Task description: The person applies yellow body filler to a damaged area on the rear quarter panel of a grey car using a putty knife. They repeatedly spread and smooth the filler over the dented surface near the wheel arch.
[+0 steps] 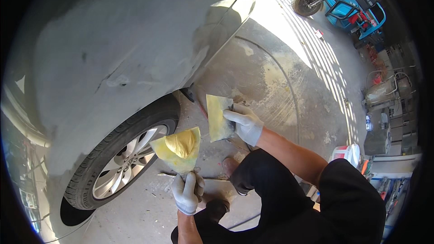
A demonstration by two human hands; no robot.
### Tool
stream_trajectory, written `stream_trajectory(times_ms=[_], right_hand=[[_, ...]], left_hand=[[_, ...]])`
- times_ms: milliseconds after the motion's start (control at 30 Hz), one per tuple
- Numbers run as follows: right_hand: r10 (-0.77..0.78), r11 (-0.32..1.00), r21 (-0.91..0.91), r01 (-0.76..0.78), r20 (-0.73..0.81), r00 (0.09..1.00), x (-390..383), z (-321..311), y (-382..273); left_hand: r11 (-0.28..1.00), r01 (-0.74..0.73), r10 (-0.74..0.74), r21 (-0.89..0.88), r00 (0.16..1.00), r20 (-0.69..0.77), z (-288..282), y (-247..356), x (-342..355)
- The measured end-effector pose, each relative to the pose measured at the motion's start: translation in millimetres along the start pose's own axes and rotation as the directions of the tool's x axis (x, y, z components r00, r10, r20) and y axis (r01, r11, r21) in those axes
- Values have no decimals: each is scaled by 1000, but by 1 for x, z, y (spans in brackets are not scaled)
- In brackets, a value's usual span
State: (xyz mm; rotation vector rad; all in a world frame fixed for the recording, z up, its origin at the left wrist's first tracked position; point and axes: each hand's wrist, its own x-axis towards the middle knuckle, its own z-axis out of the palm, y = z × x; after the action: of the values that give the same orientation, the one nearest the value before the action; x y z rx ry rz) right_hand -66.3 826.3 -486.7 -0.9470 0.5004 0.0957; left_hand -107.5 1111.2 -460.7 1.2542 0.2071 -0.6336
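My left hand (186, 193), in a white glove, is closed on the lower end of a putty knife (183, 165) with a wide, flared blade. A mound of yellow body filler (181, 143) sits on that blade. In my gloved right hand (245, 124) is a flat rectangular spreader (219, 118), smeared with yellow and grey and pinched between thumb and fingers. The spreader and the putty knife are apart, both held beside the car. The grey car panel (135, 54) shows sanded patches, a dark scratch and a small mark above the wheel arch.
Below the panel is the car wheel (129, 158) with its black tyre. A cable (280, 74) curves over the stained concrete floor. At the right stand a white bucket (347, 154), a compressor-like tank (379, 92) and tools. A blue three-wheeler (348, 11) is parked at the far right.
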Motion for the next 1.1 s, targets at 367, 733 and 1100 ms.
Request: stream_trajectory(times_ms=[367, 733, 1100], right_hand=[[-613, 410, -690, 597, 276, 740, 3, -16, 12], [-317, -646, -253, 721, 947, 48, -24, -5, 24], [-164, -672, -173, 720, 983, 83, 0, 9, 44]], left_hand=[[997, -41, 41, 69, 999, 2, -41, -64, 25], [993, -49, 42, 109, 997, 72, -36, -61, 20], [996, -55, 54, 66, 998, 21, -25, -60, 20]])
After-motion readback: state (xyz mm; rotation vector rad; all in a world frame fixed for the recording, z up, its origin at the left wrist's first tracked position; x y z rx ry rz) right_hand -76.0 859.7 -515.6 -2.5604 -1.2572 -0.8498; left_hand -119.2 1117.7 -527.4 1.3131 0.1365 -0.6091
